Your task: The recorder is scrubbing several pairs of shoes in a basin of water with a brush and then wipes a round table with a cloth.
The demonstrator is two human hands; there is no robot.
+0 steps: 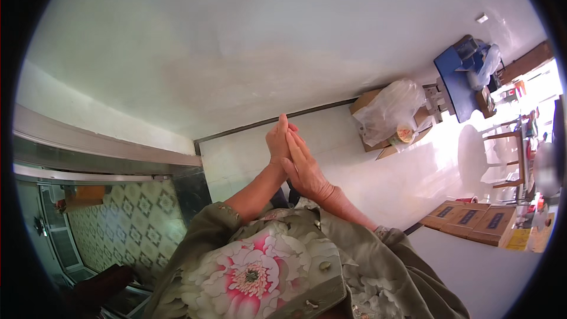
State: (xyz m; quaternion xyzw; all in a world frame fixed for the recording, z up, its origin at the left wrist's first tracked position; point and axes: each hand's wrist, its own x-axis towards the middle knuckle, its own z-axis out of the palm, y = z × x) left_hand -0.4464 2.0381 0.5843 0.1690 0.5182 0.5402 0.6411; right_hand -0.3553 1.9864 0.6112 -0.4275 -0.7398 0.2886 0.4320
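My left hand and my right hand meet in front of my chest, palm against palm. Their fingers stretch out flat towards the wall, and I see no object held in either one. The right hand partly covers the left palm, so some left fingers are hidden. Both bare forearms come out of the sleeves of an olive jacket with a large pink and white flower print.
Ahead rises a plain wall above a pale tiled floor. At right are a cardboard box with clear plastic, a blue chair and several cartons. A doorway on the left shows a patterned tile floor.
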